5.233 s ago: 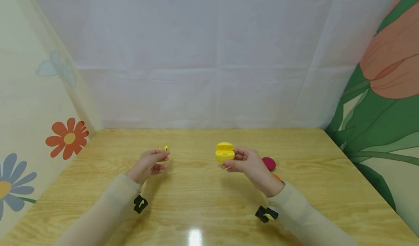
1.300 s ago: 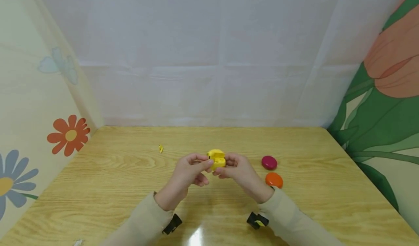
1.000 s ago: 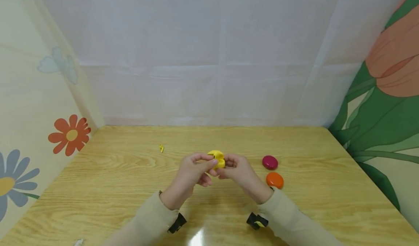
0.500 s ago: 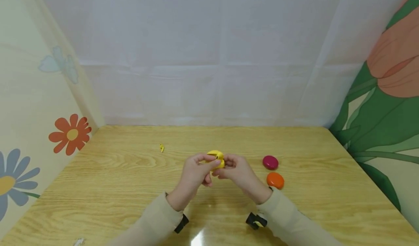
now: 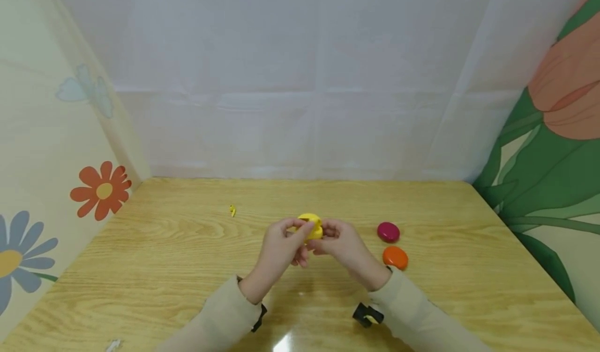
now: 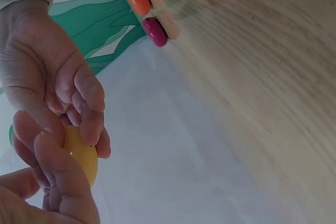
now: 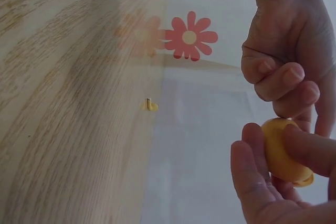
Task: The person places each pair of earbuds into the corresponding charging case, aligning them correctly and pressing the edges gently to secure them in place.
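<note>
Above the middle of the table, my right hand (image 5: 346, 245) grips a round yellow earbud case (image 5: 317, 233) between thumb and fingers. Its lid is tipped up. From the left, my left hand (image 5: 277, 243) reaches the case, thumb and index finger pinched at its opening. The earbud they hold is covered by the thumb in the head view. In the left wrist view the smooth yellow case (image 6: 84, 161) shows between both hands' fingers; the right wrist view shows the case (image 7: 281, 153) from its outside. Another yellow earbud (image 5: 233, 211) lies on the table, far left.
A magenta round case (image 5: 388, 232) and an orange round case (image 5: 395, 258) sit on the wooden table (image 5: 469, 268), right of my right hand. A small whitish scrap (image 5: 113, 346) lies at the near left edge. A white sheet (image 5: 300, 107) hangs behind the table.
My left hand has brought one earbud from the far left to the case, its thumb now further over the opening. My right hand has moved the case slightly left, then held it nearly still.
</note>
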`<state>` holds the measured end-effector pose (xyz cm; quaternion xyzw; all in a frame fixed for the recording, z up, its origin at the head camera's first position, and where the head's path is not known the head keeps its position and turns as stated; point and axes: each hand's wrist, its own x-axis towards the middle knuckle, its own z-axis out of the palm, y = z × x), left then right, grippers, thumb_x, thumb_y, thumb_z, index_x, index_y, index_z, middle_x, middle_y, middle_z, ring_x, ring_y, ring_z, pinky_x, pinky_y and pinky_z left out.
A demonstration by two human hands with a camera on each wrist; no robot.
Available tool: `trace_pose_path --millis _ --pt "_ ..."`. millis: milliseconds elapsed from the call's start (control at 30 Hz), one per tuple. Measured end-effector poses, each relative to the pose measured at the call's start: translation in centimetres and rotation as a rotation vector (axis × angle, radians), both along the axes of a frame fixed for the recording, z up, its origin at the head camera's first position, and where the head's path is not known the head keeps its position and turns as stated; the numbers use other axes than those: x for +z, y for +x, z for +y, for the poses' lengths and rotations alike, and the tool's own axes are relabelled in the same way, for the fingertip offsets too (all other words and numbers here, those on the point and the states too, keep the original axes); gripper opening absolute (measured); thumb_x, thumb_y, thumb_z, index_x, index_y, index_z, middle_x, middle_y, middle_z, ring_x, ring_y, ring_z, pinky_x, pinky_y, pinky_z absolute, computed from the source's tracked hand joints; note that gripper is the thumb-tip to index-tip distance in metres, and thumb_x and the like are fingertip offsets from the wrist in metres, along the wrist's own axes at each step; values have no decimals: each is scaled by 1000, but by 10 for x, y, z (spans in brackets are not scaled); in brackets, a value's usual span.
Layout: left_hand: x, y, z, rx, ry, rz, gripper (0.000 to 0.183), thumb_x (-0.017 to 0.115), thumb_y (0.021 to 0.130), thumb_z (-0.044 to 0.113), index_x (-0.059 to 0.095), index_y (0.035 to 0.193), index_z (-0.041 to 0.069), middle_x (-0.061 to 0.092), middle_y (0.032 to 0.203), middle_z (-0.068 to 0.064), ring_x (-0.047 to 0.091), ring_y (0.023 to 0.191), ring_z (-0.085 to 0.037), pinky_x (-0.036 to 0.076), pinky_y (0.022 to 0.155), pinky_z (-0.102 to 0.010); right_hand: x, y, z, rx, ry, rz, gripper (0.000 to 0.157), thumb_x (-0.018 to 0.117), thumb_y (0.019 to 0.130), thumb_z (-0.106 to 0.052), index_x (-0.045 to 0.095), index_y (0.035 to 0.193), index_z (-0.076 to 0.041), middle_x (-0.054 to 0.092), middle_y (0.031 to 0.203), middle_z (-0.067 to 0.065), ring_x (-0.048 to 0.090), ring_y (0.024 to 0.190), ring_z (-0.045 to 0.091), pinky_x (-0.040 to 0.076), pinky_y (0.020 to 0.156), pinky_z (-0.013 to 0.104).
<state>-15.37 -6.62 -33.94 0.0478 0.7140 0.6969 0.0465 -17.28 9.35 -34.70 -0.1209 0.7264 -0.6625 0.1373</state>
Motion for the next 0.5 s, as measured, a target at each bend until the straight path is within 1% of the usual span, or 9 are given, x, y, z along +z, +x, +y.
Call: trace_pose_path --millis 100,267,500 --pt "1 -1 0 11 2 4 32 65 96 26 65 103 -5 58 51 0 53 38 -8 42 41 -20 1 0 0 6 -1 -1 34 66 90 -1 55 120 14 67 109 19 67 92 21 56 78 34" --pt "5 0 2 24 -15 3 28 68 93 23 67 101 -4 59 53 -1 53 38 -8 41 41 -21 2 0 1 -4 3 -8 33 65 91 0 55 120 13 67 107 17 67 91 20 55 78 34" --pt "9 0 3 37 -48 -8 28 69 93 24 67 99 -3 59 52 -2 53 38 -9 41 41 -22 3 0 1 -4 5 0 31 64 91 2 55 118 14 67 107 18 67 91 20 56 78 33"
